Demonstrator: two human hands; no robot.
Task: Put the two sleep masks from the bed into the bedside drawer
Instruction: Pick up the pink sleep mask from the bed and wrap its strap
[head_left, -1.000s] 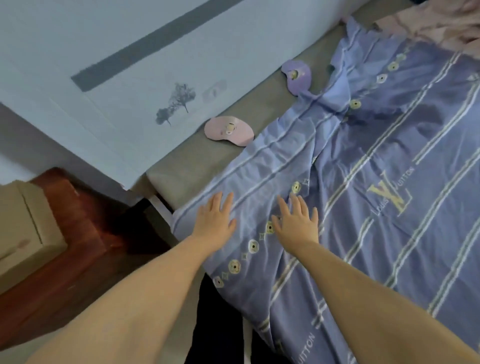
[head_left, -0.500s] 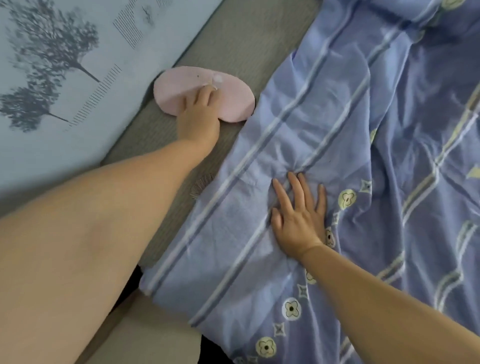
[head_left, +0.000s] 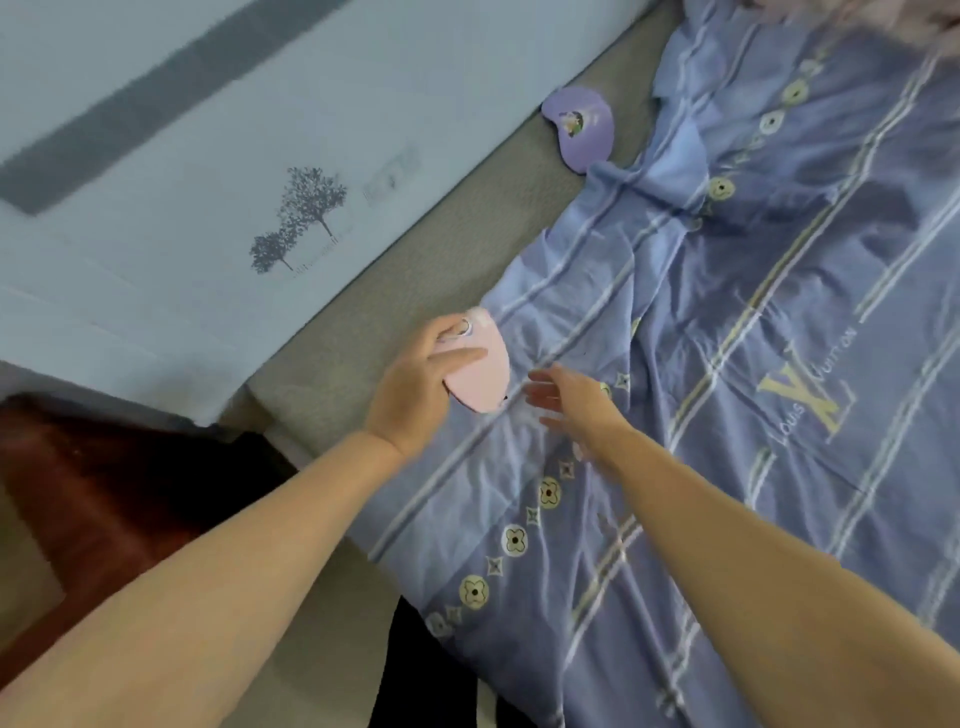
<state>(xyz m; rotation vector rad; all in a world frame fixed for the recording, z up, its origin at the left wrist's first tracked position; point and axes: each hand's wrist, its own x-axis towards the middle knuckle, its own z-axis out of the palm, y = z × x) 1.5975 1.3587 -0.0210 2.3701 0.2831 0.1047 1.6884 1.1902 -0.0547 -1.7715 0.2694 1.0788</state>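
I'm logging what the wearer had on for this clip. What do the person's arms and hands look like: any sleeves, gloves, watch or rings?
Both forearms are bare up to the frame edge: no sleeves show. The left hand and right hand wear no gloves; no watch, bracelet or ring shows on either, though motion blur could hide a thin ring.

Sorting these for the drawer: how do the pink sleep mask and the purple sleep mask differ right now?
The pink sleep mask is held in the left hand, lifted; the purple sleep mask lies on the grey mattress. Pink is near, purple farther up, partly under the blue sheet. Both have a small centre design.
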